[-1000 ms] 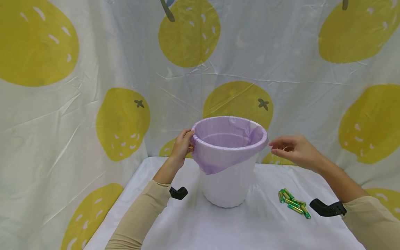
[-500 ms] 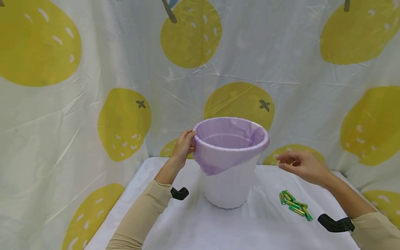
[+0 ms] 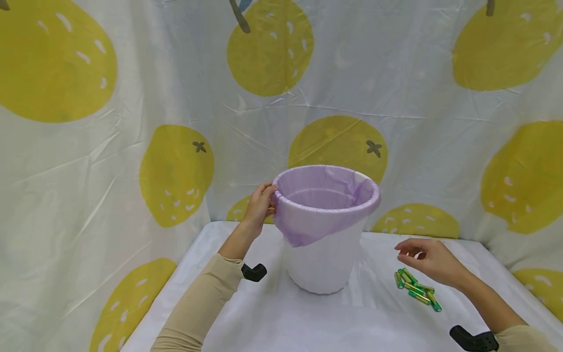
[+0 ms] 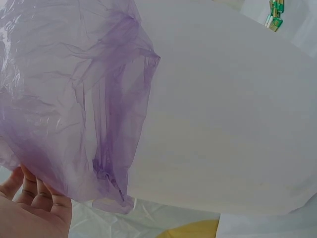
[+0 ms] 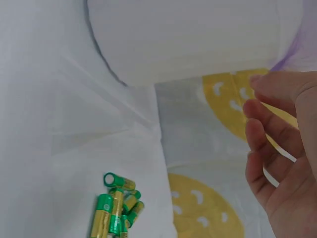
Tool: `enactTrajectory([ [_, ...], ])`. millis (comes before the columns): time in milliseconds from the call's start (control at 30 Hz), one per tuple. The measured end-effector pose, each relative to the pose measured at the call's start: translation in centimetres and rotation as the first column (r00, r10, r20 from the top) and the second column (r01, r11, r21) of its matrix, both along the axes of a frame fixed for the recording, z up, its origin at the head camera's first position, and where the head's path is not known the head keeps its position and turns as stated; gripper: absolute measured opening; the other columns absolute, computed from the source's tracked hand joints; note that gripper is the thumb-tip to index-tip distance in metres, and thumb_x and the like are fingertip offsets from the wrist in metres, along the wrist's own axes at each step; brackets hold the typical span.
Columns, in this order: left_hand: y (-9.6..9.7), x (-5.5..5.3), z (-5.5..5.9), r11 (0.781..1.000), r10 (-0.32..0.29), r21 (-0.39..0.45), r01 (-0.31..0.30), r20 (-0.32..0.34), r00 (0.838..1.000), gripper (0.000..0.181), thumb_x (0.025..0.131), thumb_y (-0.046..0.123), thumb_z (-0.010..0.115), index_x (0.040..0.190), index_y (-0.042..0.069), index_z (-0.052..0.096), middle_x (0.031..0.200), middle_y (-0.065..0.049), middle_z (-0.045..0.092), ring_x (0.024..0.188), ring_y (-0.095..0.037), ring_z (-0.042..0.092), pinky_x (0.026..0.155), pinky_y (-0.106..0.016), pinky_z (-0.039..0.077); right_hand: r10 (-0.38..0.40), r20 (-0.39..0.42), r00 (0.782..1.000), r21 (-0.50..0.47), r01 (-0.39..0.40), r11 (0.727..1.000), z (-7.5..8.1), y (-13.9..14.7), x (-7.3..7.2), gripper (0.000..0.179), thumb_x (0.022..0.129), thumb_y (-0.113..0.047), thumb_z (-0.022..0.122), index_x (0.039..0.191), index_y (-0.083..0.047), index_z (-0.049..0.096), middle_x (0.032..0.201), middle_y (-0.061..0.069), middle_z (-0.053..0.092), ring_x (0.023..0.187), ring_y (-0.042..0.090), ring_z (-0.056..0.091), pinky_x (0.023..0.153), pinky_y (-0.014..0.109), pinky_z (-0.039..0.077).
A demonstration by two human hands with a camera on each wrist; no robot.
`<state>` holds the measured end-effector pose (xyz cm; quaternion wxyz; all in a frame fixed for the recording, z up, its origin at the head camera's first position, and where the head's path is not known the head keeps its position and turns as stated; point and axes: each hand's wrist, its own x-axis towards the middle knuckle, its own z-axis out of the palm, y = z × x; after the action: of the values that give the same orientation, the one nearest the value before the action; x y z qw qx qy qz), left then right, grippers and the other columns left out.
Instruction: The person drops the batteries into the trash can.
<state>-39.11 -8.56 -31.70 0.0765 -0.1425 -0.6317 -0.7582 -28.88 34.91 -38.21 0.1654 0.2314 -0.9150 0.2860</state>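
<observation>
On the upper left side of the white bin (image 3: 323, 266), I log the left grip (image 3: 257, 208), grasping the purple liner (image 3: 308, 225). Right of the bin: green-and-gold batteries (image 3: 417, 290), piled, white surface (image 3: 281, 322); right grip (image 3: 433, 260), released, fingers loosely bent. Behind the bin: curtain (image 3: 246, 127), yellow fruit print.

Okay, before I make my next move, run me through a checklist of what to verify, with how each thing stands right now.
1. White bin upright on the table: ok.
2. Purple liner hanging evenly outside the bin: not ok, it reaches lower on the left.
3. Left hand steadying the bin: ok, it grips the liner-covered edge.
4. Right hand free: ok, it holds nothing and hovers near the batteries.
5. Batteries within one area: ok, a loose pile right of the bin.
6. Inside bottom bare: cannot tell, out of sight.
</observation>
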Motion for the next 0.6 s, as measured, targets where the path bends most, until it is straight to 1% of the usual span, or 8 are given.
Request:
enactTrajectory([
  [167, 0.1, 0.0, 0.0, 1.000, -0.001, 0.004, 0.001, 0.000, 1.000, 0.034, 0.103, 0.028, 0.058, 0.126, 0.004, 0.061, 0.088, 0.000, 0.054, 0.064, -0.010, 0.052, 0.065, -0.028, 0.046, -0.024, 0.063, 0.998, 0.001, 0.024, 1.000, -1.6, 0.1, 0.3, 0.014, 0.092, -0.017, 0.079, 0.106, -0.012, 0.076, 0.089, -0.013, 0.067, 0.076, 0.005, 0.058, 0.067, 0.025, 0.053],
  [333, 0.0, 0.2, -0.1, 1.000, -0.008, 0.003, 0.008, 0.001, 1.000, 0.034, 0.103, 0.027, 0.058, 0.126, 0.003, 0.060, 0.087, 0.000, 0.054, 0.065, -0.011, 0.052, 0.063, -0.025, 0.046, -0.015, 0.077, 0.997, -0.039, 0.018, 0.999, -3.4, 0.6, 0.6, 0.011, 0.093, -0.014, 0.078, 0.104, -0.013, 0.076, 0.087, -0.009, 0.068, 0.075, 0.005, 0.060, 0.065, 0.026, 0.054],
  [433, 0.0, 0.2, 0.0, 1.000, -0.007, 0.003, 0.007, -0.001, 1.000, 0.034, 0.103, 0.028, 0.058, 0.126, 0.003, 0.060, 0.088, 0.000, 0.053, 0.065, -0.011, 0.052, 0.062, -0.025, 0.046, -0.021, 0.101, 0.995, -0.055, 0.027, 0.998, -4.3, 0.9, 0.8, 0.011, 0.094, -0.015, 0.077, 0.105, -0.012, 0.076, 0.087, -0.006, 0.069, 0.076, 0.005, 0.060, 0.066, 0.026, 0.054],
  [600, 0.0, 0.1, 0.0, 1.000, -0.007, 0.001, 0.008, -0.012, 1.000, 0.033, 0.103, 0.028, 0.057, 0.124, 0.003, 0.060, 0.087, 0.000, 0.053, 0.064, -0.010, 0.051, 0.060, -0.024, 0.046, -0.078, 0.153, 0.985, -0.057, 0.087, 0.995, -5.4, 1.6, 1.1, 0.015, 0.094, -0.018, 0.077, 0.106, -0.008, 0.076, 0.089, -0.006, 0.069, 0.076, 0.006, 0.059, 0.067, 0.026, 0.054],
])
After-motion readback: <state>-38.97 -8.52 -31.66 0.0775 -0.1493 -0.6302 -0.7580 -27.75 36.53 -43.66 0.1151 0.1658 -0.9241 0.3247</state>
